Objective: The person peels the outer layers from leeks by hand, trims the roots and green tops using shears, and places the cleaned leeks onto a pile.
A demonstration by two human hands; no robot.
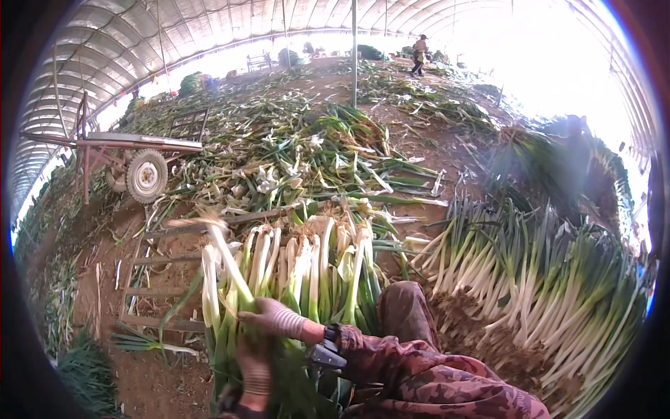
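My right hand [278,318], in a pale striped glove, is closed round a large green onion [230,265]. Its white stalk tilts up and left, and its root end is smeared by motion. Just below is my left hand [253,362], close to the leaves of that onion; blur and leaves hide its fingers. A row of green onions [317,262] lies beneath and beyond my hands, white root ends pointing away from me and green leaves towards me. A dark device [326,355] is strapped at my right wrist, below a camouflage sleeve.
A ladder-like metal frame [164,292] lies on the soil at left. Behind it stands a two-wheeled cart [139,146]. Long rows of green onions [530,272] lean on soil at right. Leaf litter [279,153] covers the ground ahead, past which a person [419,56] walks near a post [354,56].
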